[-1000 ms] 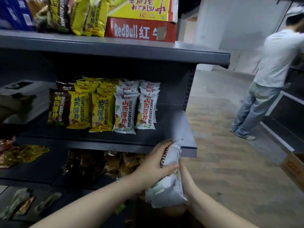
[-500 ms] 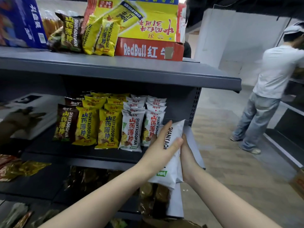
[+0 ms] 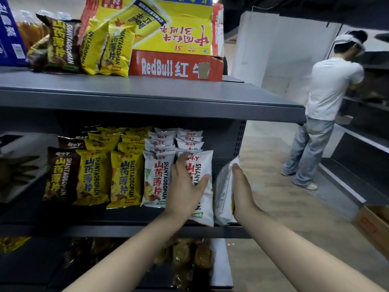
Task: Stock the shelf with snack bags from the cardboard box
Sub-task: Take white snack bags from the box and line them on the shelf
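Placing step, centre frame: our left hand (image 3: 185,186), fingers flat, steadies the white foil snack bag (image 3: 203,163); our right hand (image 3: 243,192), fingers straight, presses the second white bag (image 3: 223,194). Next, we seat it upright.

A: What does the left hand (image 3: 185,186) hide on the white printed snack bag (image 3: 203,165) on the grey metal shelf board (image 3: 105,229)?

B: Its middle lettering. Right of that board, the brown cardboard box (image 3: 372,224) is cut off; the golden packets (image 3: 189,256) below are blurred.

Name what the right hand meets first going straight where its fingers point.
Probably the shelf's perforated rear upright; nothing shows between it and the right hand, though depth is unclear.
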